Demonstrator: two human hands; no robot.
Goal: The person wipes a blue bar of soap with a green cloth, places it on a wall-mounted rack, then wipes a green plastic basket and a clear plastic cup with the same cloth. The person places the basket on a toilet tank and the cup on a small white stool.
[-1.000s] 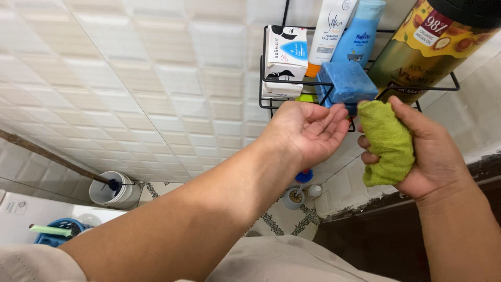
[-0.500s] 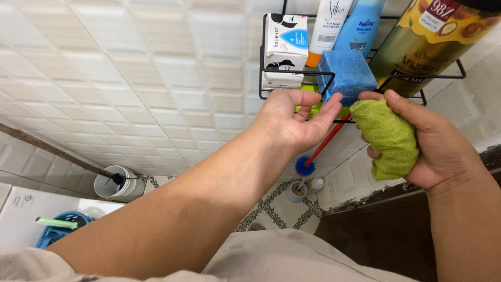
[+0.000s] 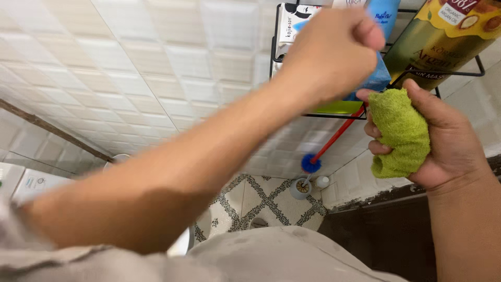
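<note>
Two hands are seen from above against a white tiled wall (image 3: pixel 130 68), both raised to a black wire shelf (image 3: pixel 292 112) fixed there. A bunched green cloth (image 3: pixel 399 133) is gripped in the right hand (image 3: pixel 443 141), the fingers wrapped round its front and the thumb pressed over its top, so that it is held just below and in front of the shelf's lower rail. The left hand (image 3: pixel 334 47) is clenched into a fist at the shelf front, touching or just over a blue sponge (image 3: pixel 378 78); whether anything is actually pinched inside that fist cannot be told, since the fingers are curled away and blurred. Behind it a white box (image 3: pixel 292 23), a blue tube (image 3: pixel 383 13) and a large olive-green bottle (image 3: pixel 438 39) are stood on the shelf. A red-handled brush (image 3: pixel 336 136) with a blue head is hung from the shelf, well below it a small holder is set on the patterned floor (image 3: pixel 271 201). The cloth is judged to be light, soft and easily crushed, with a nap that is unlikely to slip even when damp; it is best taken in a full fist round its middle, as is done now, since a loose corner would only let it unfold and dangle
</note>
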